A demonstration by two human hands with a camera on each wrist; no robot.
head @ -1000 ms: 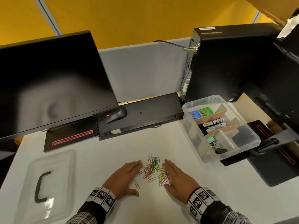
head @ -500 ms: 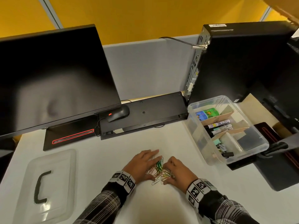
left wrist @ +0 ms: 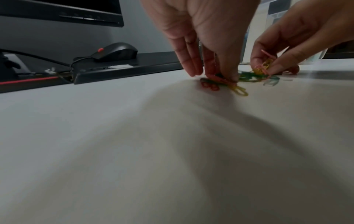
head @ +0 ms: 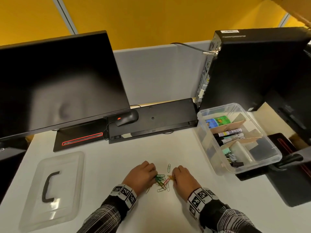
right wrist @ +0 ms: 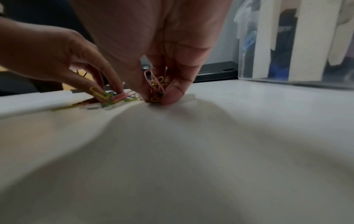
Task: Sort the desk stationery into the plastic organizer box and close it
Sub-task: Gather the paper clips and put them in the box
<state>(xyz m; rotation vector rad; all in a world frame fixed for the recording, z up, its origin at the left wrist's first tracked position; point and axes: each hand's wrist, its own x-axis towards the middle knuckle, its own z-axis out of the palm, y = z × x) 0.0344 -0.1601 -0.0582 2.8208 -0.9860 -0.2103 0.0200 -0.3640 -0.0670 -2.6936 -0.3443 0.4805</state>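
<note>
A small heap of coloured paper clips (head: 161, 181) lies on the white desk between my hands. My left hand (head: 143, 175) pinches several green and red clips (left wrist: 220, 78) at the heap's left side. My right hand (head: 182, 178) pinches a bunch of pink and yellow clips (right wrist: 156, 86) at its right side. One loose clip (head: 169, 167) lies just beyond the heap. The clear plastic organizer box (head: 252, 167) stands open at the right, with markers (head: 229, 132), binder clips and small coloured packs between cardboard dividers. Its clear lid (head: 50, 189) with a black handle lies flat at the left.
A black monitor (head: 55, 84) stands at the back left with a mouse (head: 127, 118) on a black slab beside it. A black computer tower (head: 252, 69) rises behind the box. A second black monitor stand base (head: 286, 182) sits at the right.
Both hands swept the spread clips together into a tight heap, then drew back toward me and curled their fingers to pinch bunches of clips. The camera view shifted slightly.
</note>
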